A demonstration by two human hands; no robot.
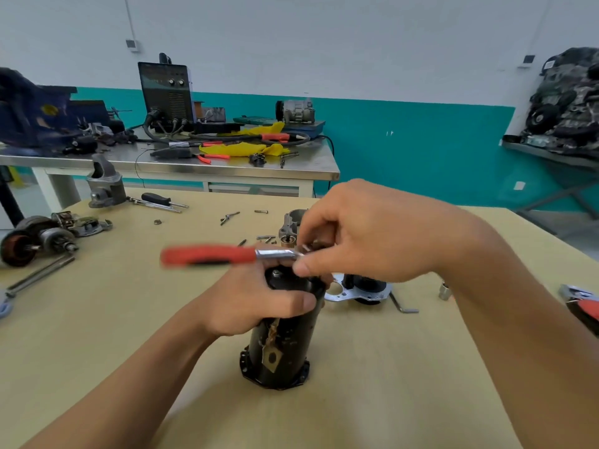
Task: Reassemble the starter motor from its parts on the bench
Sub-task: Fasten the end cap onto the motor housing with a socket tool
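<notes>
A black cylindrical starter motor body (pixel 281 345) stands upright on the tan bench (pixel 97 319). My left hand (pixel 256 299) grips its upper part, thumb across the front. My right hand (pixel 363 234) is over the top end and pinches the metal head of a red-handled ratchet wrench (pixel 210 255), whose handle points left and is blurred. A small bolt head (pixel 276 273) shows on the top cap. A brass tab (pixel 271 357) hangs on the body's front.
Loose parts lie around: an armature and pinion (pixel 35 243) at left, a grey nose housing (pixel 105 186), a screwdriver (pixel 162 200), small bolts (pixel 230 217), a silver end plate (pixel 356 291), an Allen key (pixel 403 304), a socket (pixel 444 290). A steel table (pixel 181 163) stands behind.
</notes>
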